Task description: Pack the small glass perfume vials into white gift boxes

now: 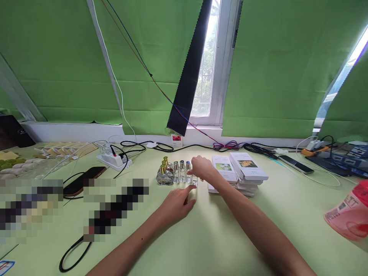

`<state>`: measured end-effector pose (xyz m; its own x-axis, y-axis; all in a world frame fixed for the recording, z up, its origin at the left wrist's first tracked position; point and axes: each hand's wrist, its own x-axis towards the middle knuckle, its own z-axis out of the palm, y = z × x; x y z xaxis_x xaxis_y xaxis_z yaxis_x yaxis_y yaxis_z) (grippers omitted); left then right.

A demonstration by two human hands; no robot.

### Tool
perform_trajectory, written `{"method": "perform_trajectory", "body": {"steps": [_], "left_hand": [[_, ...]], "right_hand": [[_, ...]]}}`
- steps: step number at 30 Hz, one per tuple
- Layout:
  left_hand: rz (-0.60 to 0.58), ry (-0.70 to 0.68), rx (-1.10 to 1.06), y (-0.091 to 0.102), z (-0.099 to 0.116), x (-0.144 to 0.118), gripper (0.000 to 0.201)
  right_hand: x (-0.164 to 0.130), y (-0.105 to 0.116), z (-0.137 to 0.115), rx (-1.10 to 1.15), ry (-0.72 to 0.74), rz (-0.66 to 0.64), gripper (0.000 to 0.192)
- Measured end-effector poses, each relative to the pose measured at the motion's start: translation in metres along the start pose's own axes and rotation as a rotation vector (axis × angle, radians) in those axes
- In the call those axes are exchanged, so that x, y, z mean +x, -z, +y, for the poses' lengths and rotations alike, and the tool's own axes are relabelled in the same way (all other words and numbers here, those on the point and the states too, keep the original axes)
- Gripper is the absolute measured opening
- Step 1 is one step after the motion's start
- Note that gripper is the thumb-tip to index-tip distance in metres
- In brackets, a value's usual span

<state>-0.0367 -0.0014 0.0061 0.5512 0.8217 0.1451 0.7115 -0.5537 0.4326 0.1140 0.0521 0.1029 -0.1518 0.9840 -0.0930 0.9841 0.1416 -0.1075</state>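
Note:
Small clear glass bottles with metallic caps, probably perfume, stand upright in a row point(182, 173) in the middle of the table. Left of them are several rounder glass bottles with gold caps point(165, 178). My right hand point(201, 168) has its fingers curled down over the top of the rightmost bottle point(195, 181), hiding its cap. Beside the base of that bottle, my left hand point(180, 202) reaches with an extended index finger, the thumb spread apart; the fingertip appears to touch the glass. Two stacks of white boxes with flower pictures, a left stack point(223, 169) and a right stack point(247, 168), lie right of the bottles.
A white power strip point(113, 159) and black cables point(161, 146) run along the back. Phones lie at left point(84, 181) and right point(296, 164). A pink packet point(349, 214) stands at the right edge. Part of the left table is pixelated.

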Motion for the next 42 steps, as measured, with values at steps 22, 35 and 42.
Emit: {"method": "perform_trajectory", "body": {"steps": [22, 35, 42], "left_hand": [[0.114, 0.033, -0.019, 0.0, -0.014, 0.004, 0.046], [1.004, -0.147, 0.118, 0.018, -0.022, 0.01, 0.027], [0.997, 0.053, 0.02, 0.018, -0.035, 0.016, 0.062]], "right_hand": [[-0.004, 0.015, 0.008, 0.025, -0.015, -0.05, 0.032], [-0.003, 0.004, 0.005, 0.079, 0.034, -0.05, 0.055], [-0.004, -0.006, 0.004, 0.144, 0.007, -0.006, 0.069]]}}
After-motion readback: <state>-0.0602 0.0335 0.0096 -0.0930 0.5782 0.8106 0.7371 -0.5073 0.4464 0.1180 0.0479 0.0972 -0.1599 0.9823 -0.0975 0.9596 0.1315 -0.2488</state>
